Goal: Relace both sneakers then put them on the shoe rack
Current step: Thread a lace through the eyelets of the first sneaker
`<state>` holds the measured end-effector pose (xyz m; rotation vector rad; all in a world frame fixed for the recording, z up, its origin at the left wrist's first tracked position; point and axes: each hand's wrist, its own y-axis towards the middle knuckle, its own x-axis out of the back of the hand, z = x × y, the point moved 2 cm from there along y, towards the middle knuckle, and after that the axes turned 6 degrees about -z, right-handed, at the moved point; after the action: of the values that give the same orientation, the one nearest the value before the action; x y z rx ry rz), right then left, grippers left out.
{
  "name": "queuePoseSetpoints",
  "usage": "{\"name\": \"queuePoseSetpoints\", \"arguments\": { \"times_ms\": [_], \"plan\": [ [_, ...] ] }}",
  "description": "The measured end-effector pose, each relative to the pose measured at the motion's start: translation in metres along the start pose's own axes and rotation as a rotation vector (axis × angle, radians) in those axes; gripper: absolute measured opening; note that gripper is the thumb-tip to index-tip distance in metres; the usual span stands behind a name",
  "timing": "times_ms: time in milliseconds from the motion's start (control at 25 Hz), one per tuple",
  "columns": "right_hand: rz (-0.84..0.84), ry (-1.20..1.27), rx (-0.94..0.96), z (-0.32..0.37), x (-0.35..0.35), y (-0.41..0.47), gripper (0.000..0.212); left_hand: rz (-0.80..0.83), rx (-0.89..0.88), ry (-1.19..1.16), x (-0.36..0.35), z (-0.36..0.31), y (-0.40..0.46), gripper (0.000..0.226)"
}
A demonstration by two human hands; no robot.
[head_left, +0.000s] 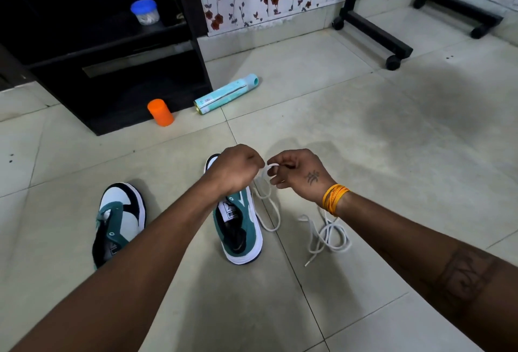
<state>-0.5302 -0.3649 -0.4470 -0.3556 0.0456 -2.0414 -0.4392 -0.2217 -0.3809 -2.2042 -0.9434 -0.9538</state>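
Note:
Two green, white and black sneakers stand on the tiled floor. The right sneaker [241, 228] is partly under my left hand [234, 168], whose fingers are curled over the shoe's front; whether it holds the lace is hidden. My right hand [297, 173] pinches a white lace [269, 205] that loops down beside that shoe. A second white lace [328, 236] lies in a loose heap on the floor under my right wrist. The left sneaker [120, 220] sits apart, partly behind my left forearm. The black shoe rack [112, 57] stands at the back left.
An orange cup [160, 112] and a teal spray can [225, 94] lie in front of the rack. A blue-lidded jar [145, 12] is on a rack shelf. A black wheeled stand [372, 29] is at the back right by the flowered wall.

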Motion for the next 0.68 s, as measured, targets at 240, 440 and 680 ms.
{"name": "queuePoseSetpoints", "arguments": {
  "times_ms": [240,440,680],
  "plan": [
    [-0.096,-0.173,0.015,0.001,0.008,0.034,0.024,-0.108,-0.004,-0.028,0.024,0.033,0.009,0.014],
    [0.045,-0.368,0.167,0.026,-0.015,0.024,0.057,-0.251,-0.060,-0.056,0.020,0.042,0.008,0.014],
    [0.171,-0.108,0.282,0.048,-0.054,0.012,0.028,-0.366,-0.070,-0.074,0.020,0.052,0.001,0.023]
  ]
}}
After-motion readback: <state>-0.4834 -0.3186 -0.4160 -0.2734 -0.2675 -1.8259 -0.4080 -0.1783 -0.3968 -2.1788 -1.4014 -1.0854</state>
